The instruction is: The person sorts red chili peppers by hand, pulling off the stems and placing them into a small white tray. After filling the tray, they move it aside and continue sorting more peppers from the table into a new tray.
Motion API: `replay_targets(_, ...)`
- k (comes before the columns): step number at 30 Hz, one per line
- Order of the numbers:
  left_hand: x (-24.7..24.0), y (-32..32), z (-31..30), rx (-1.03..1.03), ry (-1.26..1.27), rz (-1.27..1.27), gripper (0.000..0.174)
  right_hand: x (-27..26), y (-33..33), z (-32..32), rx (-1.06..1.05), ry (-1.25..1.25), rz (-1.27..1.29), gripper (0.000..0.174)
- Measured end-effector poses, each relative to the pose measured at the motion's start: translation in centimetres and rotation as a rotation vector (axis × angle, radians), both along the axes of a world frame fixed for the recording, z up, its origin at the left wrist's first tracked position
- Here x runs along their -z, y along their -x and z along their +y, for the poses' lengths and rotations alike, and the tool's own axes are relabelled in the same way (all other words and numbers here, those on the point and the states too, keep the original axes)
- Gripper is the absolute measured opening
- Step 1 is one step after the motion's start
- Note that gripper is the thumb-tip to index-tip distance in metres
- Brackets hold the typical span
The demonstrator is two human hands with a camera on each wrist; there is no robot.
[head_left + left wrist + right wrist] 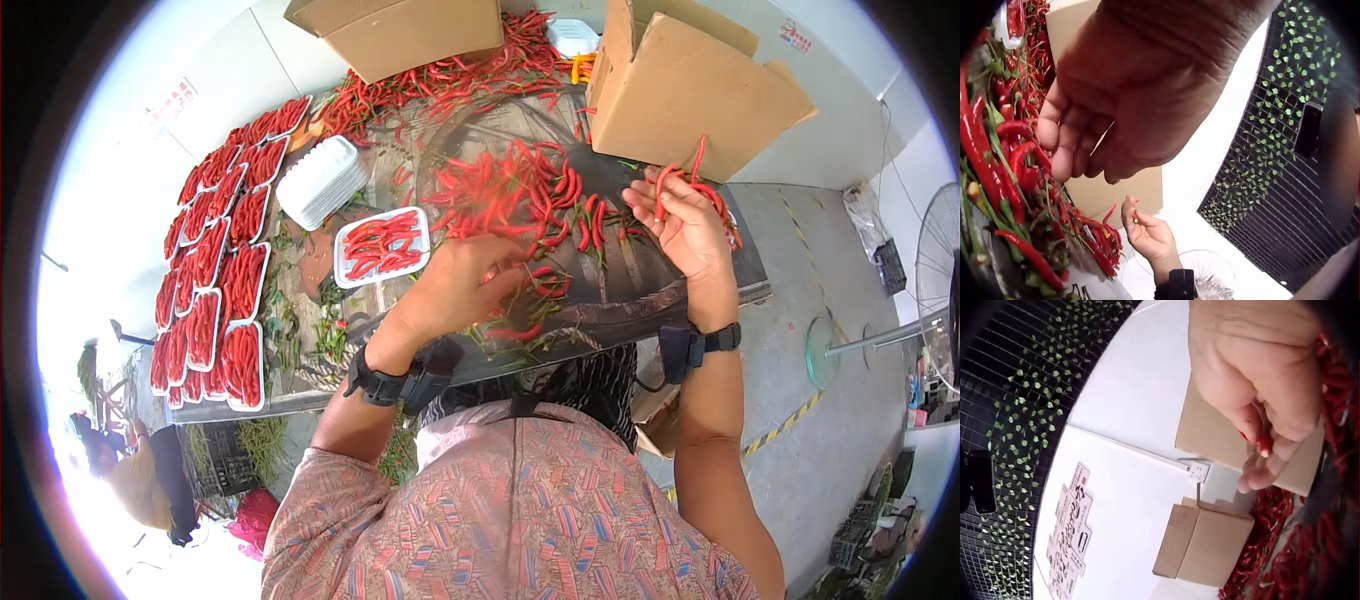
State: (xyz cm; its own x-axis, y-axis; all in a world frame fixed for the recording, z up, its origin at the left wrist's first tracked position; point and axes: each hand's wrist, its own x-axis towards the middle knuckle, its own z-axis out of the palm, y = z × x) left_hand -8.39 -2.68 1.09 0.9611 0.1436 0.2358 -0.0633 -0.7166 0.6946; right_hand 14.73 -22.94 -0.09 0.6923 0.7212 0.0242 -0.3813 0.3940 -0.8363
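My right hand (685,228), palm up beside the open cardboard box, holds red chili peppers (662,192) between thumb and fingers. In the right wrist view, a pepper's end (1264,445) pokes out under the thumb. My left hand (462,283) reaches over the near side of the loose chili pile (490,195). Its fingers (1067,140) hang loosely bent beside the peppers in the left wrist view, with none seen in their grasp. Left of the pile lies a white foam tray (342,268) with a layer of red chilies on it.
Filled chili trays (243,365) cover the table's left end, next to a stack of empty white trays (322,185). Cardboard boxes (700,100) stand along the back, with more chilies (440,85) heaped there. Green stem scraps (290,345) litter the tabletop. A fan (940,285) stands at right.
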Motion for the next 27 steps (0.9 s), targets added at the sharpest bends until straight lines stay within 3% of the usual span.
replay_targets(4, -0.3, 1.9, 0.4, 0.007, -0.060, 0.039, 0.025, 0.5, 1.7, 1.2, -0.074, 0.129, -0.085, 0.029)
replay_targets(9, -0.2, 4.0, 0.3, 0.033, -0.343, 0.172, 0.046, 1.2, 4.3, 1.5, -0.210, 0.322, -0.157, 0.023)
replay_targets(11, 0.2, 3.9, 0.1, 0.022, -0.375, 0.206, 0.050, 0.8, 5.8, 1.5, -0.317, 0.561, -0.265, 0.022)
replay_targets(16, 1.8, 2.3, 0.1, 0.008, -0.404, 0.186, 0.055, 1.6, 7.7, 2.4, -0.516, 0.723, -0.434, 0.022)
replay_targets(25, 3.8, -2.8, 1.0, -0.053, -0.482, 0.096, 0.055, 2.3, 5.7, 4.3, -0.261, 0.639, -0.502, 0.021)
replay_targets(27, 3.9, -3.6, 1.2, 0.021, -0.375, -0.135, 0.030, 1.5, 5.4, 4.5, -0.240, 0.617, -0.501, 0.021)
